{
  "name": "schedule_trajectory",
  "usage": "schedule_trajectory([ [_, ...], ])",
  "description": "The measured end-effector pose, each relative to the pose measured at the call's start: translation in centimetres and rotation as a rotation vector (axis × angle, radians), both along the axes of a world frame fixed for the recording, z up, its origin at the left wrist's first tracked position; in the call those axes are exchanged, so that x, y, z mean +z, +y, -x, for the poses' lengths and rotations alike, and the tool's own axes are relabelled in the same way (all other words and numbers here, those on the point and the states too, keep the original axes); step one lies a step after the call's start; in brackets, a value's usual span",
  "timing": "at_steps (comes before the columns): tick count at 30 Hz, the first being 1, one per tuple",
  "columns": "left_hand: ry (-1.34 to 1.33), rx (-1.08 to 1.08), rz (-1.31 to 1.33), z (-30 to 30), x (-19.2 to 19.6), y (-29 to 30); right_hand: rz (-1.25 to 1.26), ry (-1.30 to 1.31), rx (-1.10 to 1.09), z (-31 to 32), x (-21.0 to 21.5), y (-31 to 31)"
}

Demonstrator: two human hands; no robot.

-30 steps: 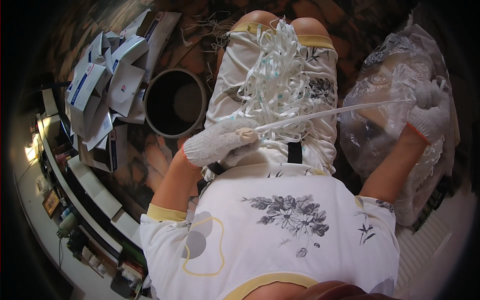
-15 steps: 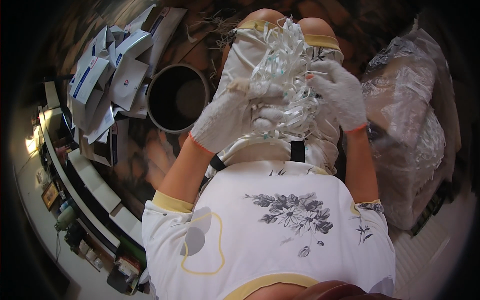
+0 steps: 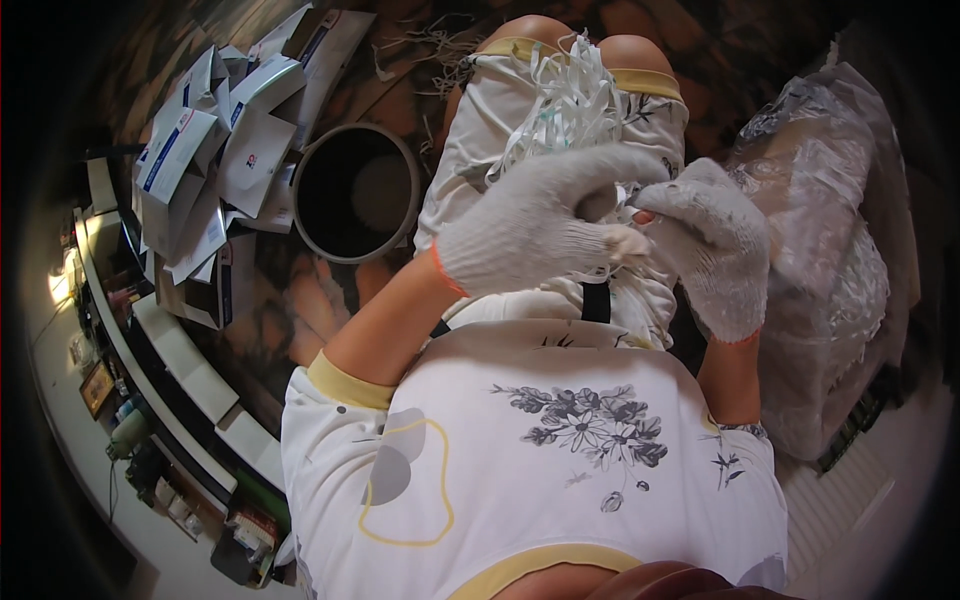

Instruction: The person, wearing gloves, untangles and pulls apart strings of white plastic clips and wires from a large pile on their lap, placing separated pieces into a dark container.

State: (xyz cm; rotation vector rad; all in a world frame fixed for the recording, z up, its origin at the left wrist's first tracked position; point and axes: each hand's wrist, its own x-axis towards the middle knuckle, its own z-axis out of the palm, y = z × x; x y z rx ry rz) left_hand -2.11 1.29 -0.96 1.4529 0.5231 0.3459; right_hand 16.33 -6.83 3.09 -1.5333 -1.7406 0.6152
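Note:
Both my hands wear white knitted gloves with orange cuffs. My left hand [image 3: 545, 215] reaches across my lap over a bundle of white looped strips [image 3: 570, 105], its fingers stretched out and its thumb apart from them. Close to its fingertips, my right hand [image 3: 712, 240] has its fingers curled in a pinch, with a bare fingertip showing through the glove. What the pinch holds, if anything, is too small to make out. The bundle lies along my thighs toward my knees, small light-green bits among the strips; its nearer part is hidden under my left hand.
On the floor at left stands a dark round bin [image 3: 357, 195]. Beside it are heaped white-and-blue cardboard boxes [image 3: 180, 165]. A large clear plastic bag [image 3: 815, 210] with white contents stands at right. Loose strips [image 3: 430, 50] lie on the patterned floor beyond my knees.
My left hand has moved right, across the bundle, to meet my right hand. My right hand has shifted slightly right and nearer to me, its fingers now curled in.

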Motion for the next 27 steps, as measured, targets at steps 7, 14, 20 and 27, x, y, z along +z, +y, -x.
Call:
schedule_trajectory([
  [7,0.082,-0.074,0.043,-0.3,1.1,-0.6,0.131,0.366,-0.132,-0.3,-0.4,-0.2],
  [14,-0.217,-0.016,0.027,-1.3,-0.7,-0.9,-0.028,0.163,0.015,0.1,-0.5,0.0],
  [20,0.144,-0.268,0.335,-1.2,-0.4,-0.2,0.362,1.137,-0.276,-0.8,0.0,-1.0],
  [27,-0.055,0.046,0.136,-1.8,-1.3,-0.7,0.241,0.739,-0.262,0.7,-1.2,0.0],
])
